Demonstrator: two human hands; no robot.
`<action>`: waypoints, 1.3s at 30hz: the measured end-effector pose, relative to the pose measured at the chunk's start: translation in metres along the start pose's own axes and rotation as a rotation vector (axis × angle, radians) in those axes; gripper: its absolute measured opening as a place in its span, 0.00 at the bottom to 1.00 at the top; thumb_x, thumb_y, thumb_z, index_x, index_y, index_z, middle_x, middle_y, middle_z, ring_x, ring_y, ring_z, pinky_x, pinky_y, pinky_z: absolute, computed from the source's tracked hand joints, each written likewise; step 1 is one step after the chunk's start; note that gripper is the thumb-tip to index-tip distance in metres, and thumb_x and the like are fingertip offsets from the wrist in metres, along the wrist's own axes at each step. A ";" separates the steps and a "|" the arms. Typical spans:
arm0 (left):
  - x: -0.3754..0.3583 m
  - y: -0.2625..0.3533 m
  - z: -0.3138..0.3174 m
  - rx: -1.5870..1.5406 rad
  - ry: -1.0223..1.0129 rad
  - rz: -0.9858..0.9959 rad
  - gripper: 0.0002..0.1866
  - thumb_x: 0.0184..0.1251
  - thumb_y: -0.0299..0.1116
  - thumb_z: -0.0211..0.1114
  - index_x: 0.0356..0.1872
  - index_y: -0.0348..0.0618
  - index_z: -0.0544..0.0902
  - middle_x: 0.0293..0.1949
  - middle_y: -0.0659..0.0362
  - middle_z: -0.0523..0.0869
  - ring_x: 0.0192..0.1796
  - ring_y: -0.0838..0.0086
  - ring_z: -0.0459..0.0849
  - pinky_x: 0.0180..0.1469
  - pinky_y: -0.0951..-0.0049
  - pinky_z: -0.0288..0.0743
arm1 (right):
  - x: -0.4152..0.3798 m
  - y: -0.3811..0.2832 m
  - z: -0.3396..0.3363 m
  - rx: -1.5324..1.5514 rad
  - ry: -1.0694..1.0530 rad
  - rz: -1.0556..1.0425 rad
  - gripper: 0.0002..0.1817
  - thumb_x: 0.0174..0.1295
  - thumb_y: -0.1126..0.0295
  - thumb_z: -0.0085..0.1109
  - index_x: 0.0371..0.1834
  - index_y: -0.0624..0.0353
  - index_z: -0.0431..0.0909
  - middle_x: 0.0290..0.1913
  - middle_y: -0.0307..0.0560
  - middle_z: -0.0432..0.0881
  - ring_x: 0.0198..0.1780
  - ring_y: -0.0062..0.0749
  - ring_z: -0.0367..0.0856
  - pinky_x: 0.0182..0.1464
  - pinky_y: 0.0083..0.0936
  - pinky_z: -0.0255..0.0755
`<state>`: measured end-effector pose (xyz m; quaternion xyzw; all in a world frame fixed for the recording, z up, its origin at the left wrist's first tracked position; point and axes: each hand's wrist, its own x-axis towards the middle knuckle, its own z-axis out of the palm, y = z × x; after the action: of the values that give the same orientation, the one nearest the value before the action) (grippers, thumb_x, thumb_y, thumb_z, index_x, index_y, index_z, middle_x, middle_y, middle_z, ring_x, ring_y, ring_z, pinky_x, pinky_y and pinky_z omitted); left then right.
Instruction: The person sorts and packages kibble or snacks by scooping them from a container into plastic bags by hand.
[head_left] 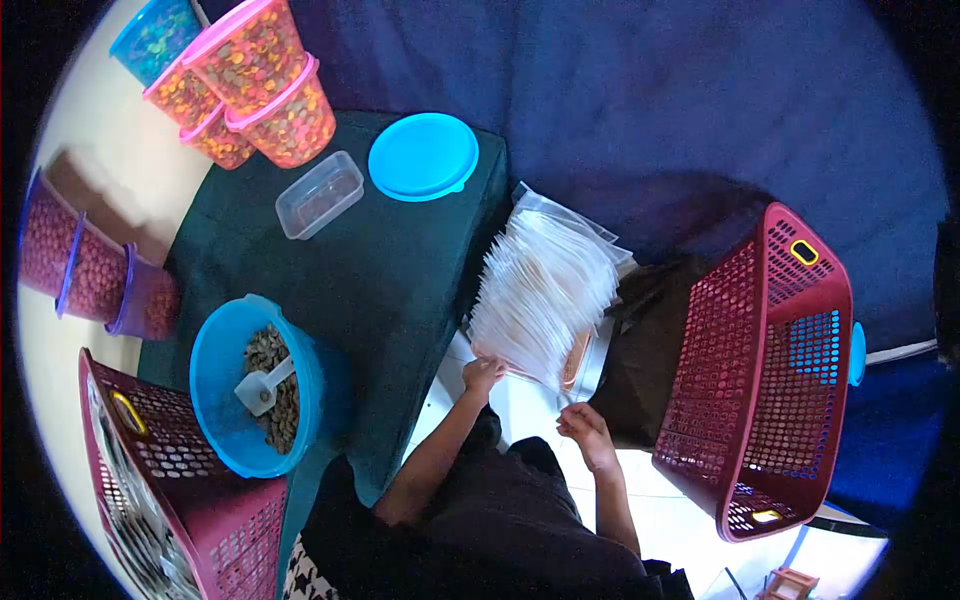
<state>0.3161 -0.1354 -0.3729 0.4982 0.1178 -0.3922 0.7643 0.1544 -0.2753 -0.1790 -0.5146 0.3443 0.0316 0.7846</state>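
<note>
My left hand (483,374) is closed at the lower left edge of a thick stack of clear plastic bags (545,285). My right hand (586,432) is held just below the stack's lower right corner, fingers pinched together; whatever lies between them is too small to make out. The stacked bags overlap in a fan, with something brownish under their lower right edge. To the left, a blue tub (215,400) holds grey-brown pieces and a white scoop (265,387) on a dark green surface (400,270).
A blue lid (423,157) and a clear box (320,195) lie at the back. Pink-lidded tubs (290,120) and purple tubs (95,265) stand at the left. A maroon basket (710,350) is on the right; another (240,540), holding packets, is lower left.
</note>
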 end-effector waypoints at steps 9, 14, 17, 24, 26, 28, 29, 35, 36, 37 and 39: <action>-0.084 0.058 0.022 0.137 0.258 0.008 0.05 0.52 0.26 0.59 0.25 0.34 0.78 0.22 0.61 0.78 0.21 0.82 0.73 0.26 0.82 0.68 | 0.047 -0.012 0.009 -0.283 -0.133 -0.011 0.09 0.54 0.67 0.52 0.34 0.60 0.70 0.30 0.41 0.75 0.33 0.22 0.72 0.37 0.20 0.66; -0.143 0.098 0.034 0.364 0.236 0.399 0.07 0.54 0.28 0.59 0.23 0.35 0.76 0.23 0.61 0.79 0.24 0.83 0.73 0.28 0.82 0.69 | 0.083 -0.045 0.053 -0.545 -0.358 -0.239 0.24 0.46 0.63 0.63 0.42 0.60 0.63 0.40 0.46 0.71 0.40 0.30 0.71 0.41 0.25 0.66; -0.174 0.116 0.041 0.666 0.266 0.567 0.09 0.52 0.29 0.61 0.19 0.34 0.75 0.17 0.60 0.77 0.21 0.83 0.73 0.25 0.80 0.68 | 0.102 -0.063 0.089 -0.731 -0.499 -0.473 0.41 0.37 0.58 0.70 0.51 0.60 0.54 0.48 0.54 0.65 0.51 0.40 0.65 0.51 0.32 0.61; -0.234 0.145 0.085 0.818 0.536 0.730 0.07 0.50 0.27 0.62 0.20 0.36 0.75 0.18 0.54 0.75 0.21 0.71 0.76 0.25 0.76 0.68 | 0.099 -0.112 0.154 -0.555 -0.978 -0.685 0.61 0.24 0.53 0.75 0.58 0.63 0.41 0.56 0.62 0.53 0.58 0.47 0.54 0.59 0.38 0.49; -0.245 0.139 0.087 0.800 0.436 0.699 0.08 0.46 0.29 0.65 0.28 0.38 0.77 0.26 0.57 0.78 0.29 0.74 0.77 0.31 0.76 0.68 | 0.097 -0.109 0.161 -0.660 -0.953 -0.772 0.60 0.22 0.52 0.75 0.57 0.63 0.44 0.52 0.57 0.58 0.53 0.44 0.58 0.55 0.36 0.54; -0.261 0.146 0.096 0.460 0.227 0.700 0.23 0.42 0.37 0.69 0.41 0.39 0.75 0.38 0.58 0.76 0.40 0.74 0.76 0.39 0.74 0.69 | 0.091 -0.115 0.169 -0.643 -1.041 -0.785 0.55 0.21 0.51 0.74 0.54 0.62 0.51 0.46 0.53 0.61 0.48 0.42 0.60 0.51 0.35 0.57; -0.264 0.138 0.094 0.199 0.148 0.702 0.36 0.41 0.47 0.69 0.51 0.38 0.68 0.46 0.58 0.72 0.48 0.71 0.72 0.46 0.69 0.68 | 0.083 -0.122 0.173 -0.720 -1.118 -0.755 0.52 0.20 0.52 0.75 0.51 0.61 0.54 0.45 0.50 0.60 0.48 0.39 0.60 0.51 0.32 0.55; -0.304 0.154 0.111 0.208 0.596 0.583 0.18 0.56 0.31 0.58 0.47 0.34 0.73 0.40 0.54 0.78 0.37 0.77 0.77 0.40 0.79 0.72 | 0.050 -0.125 0.198 -0.880 -1.504 -0.884 0.44 0.24 0.49 0.71 0.44 0.61 0.61 0.38 0.51 0.63 0.43 0.41 0.61 0.46 0.34 0.54; -0.310 0.156 0.114 0.225 0.644 0.465 0.14 0.55 0.27 0.59 0.44 0.33 0.75 0.36 0.56 0.80 0.34 0.79 0.78 0.39 0.81 0.72 | 0.046 -0.122 0.201 -0.879 -1.538 -0.882 0.44 0.24 0.49 0.71 0.44 0.61 0.61 0.38 0.51 0.63 0.43 0.41 0.61 0.46 0.34 0.54; -0.314 0.150 0.114 0.207 0.672 0.476 0.14 0.55 0.27 0.59 0.44 0.33 0.75 0.36 0.56 0.80 0.34 0.79 0.78 0.39 0.81 0.72 | 0.042 -0.118 0.205 -0.888 -1.589 -0.886 0.44 0.25 0.48 0.71 0.44 0.61 0.61 0.39 0.51 0.63 0.43 0.42 0.61 0.46 0.35 0.54; -0.319 0.139 0.108 0.080 0.639 0.499 0.10 0.55 0.26 0.59 0.37 0.33 0.79 0.29 0.57 0.82 0.29 0.80 0.79 0.36 0.81 0.73 | 0.036 -0.111 0.212 -0.903 -1.658 -0.878 0.42 0.27 0.49 0.70 0.44 0.61 0.63 0.39 0.50 0.63 0.44 0.43 0.60 0.47 0.35 0.53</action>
<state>0.1810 -0.0459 -0.0462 0.6378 0.2094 -0.0242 0.7408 0.3341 -0.1627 -0.0626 -0.6573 -0.5644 0.2130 0.4518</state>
